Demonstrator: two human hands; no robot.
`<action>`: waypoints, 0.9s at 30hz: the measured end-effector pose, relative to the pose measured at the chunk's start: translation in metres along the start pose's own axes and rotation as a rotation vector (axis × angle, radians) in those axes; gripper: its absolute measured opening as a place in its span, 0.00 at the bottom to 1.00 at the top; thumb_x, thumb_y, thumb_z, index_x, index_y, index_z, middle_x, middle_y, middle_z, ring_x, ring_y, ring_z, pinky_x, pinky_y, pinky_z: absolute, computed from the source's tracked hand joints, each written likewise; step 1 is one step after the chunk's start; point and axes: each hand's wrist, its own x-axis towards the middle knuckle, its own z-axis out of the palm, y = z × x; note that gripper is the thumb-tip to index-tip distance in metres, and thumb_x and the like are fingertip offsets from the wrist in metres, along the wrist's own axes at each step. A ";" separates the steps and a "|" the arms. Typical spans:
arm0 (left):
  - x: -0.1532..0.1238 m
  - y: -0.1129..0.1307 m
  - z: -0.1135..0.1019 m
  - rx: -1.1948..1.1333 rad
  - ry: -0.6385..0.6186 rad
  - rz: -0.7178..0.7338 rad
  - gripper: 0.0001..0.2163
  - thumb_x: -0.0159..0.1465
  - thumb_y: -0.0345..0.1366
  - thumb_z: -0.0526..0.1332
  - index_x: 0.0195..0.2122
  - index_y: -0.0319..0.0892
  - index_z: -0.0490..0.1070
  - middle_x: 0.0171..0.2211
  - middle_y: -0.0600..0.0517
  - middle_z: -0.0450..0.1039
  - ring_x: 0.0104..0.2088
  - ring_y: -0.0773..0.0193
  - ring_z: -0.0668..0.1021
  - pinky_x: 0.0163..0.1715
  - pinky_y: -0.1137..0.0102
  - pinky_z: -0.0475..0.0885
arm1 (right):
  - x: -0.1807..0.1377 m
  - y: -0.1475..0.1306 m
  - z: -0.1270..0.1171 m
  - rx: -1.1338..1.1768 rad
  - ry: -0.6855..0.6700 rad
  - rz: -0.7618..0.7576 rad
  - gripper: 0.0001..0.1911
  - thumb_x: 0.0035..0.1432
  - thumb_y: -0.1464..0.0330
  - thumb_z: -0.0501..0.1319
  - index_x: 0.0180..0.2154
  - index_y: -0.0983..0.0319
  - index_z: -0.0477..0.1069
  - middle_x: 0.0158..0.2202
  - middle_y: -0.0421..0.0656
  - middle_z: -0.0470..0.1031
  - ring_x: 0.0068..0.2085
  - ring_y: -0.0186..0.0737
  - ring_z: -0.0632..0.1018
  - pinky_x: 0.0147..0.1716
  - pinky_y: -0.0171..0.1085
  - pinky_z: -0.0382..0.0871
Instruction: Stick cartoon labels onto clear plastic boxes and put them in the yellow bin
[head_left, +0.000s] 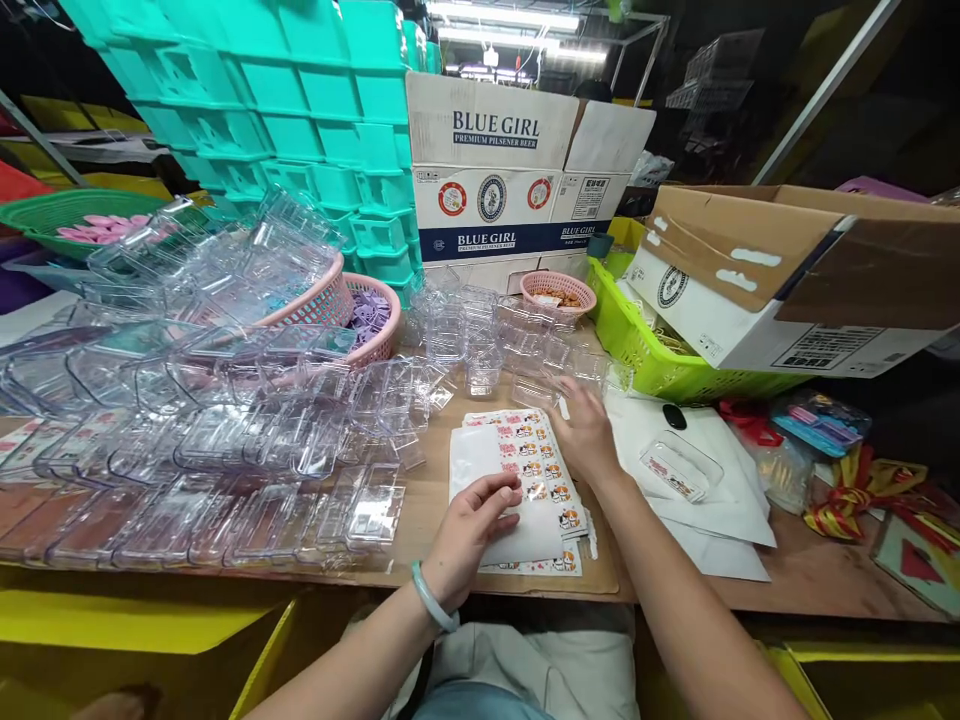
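Turquoise plastic crates (300, 100) rise at the back, beside a white cardboard box (517, 190) banded navy with red-ringed seals. On the brown wooden bench (427, 500) sit see-through plastic cases (225, 440), two pink mesh baskets (337, 300) and a lime-green basket (645, 350). The white sticker sheet (540, 470) carries rows of small red-and-orange pictures. A pale jade bangle (433, 598) rings the left wrist.
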 end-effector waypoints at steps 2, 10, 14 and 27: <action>-0.002 -0.002 0.001 0.016 -0.015 0.014 0.16 0.52 0.44 0.69 0.40 0.41 0.77 0.45 0.44 0.74 0.45 0.59 0.75 0.45 0.66 0.70 | 0.021 0.009 0.018 -0.139 -0.149 -0.116 0.26 0.54 0.70 0.60 0.56 0.59 0.63 0.41 0.46 0.77 0.45 0.46 0.75 0.55 0.55 0.59; 0.014 0.030 -0.002 -0.263 -0.091 -0.116 0.32 0.55 0.63 0.56 0.52 0.43 0.67 0.46 0.42 0.72 0.40 0.58 0.78 0.39 0.61 0.74 | -0.024 -0.025 0.010 -0.128 -0.062 -0.488 0.23 0.60 0.75 0.55 0.55 0.54 0.60 0.41 0.41 0.78 0.45 0.40 0.77 0.59 0.56 0.58; 0.024 0.047 -0.008 -0.187 -0.210 -0.205 0.28 0.58 0.58 0.57 0.48 0.39 0.69 0.41 0.43 0.73 0.33 0.62 0.78 0.32 0.67 0.74 | -0.072 -0.049 -0.018 -0.113 -0.226 -0.687 0.22 0.59 0.77 0.56 0.51 0.48 0.62 0.46 0.38 0.77 0.51 0.39 0.75 0.58 0.56 0.60; 0.018 0.021 -0.019 -0.090 -0.144 -0.056 0.16 0.58 0.42 0.64 0.46 0.44 0.68 0.48 0.45 0.71 0.38 0.62 0.78 0.36 0.67 0.75 | -0.084 -0.066 -0.012 0.117 -0.030 -0.215 0.26 0.59 0.73 0.60 0.57 0.52 0.60 0.54 0.47 0.67 0.55 0.45 0.70 0.55 0.50 0.67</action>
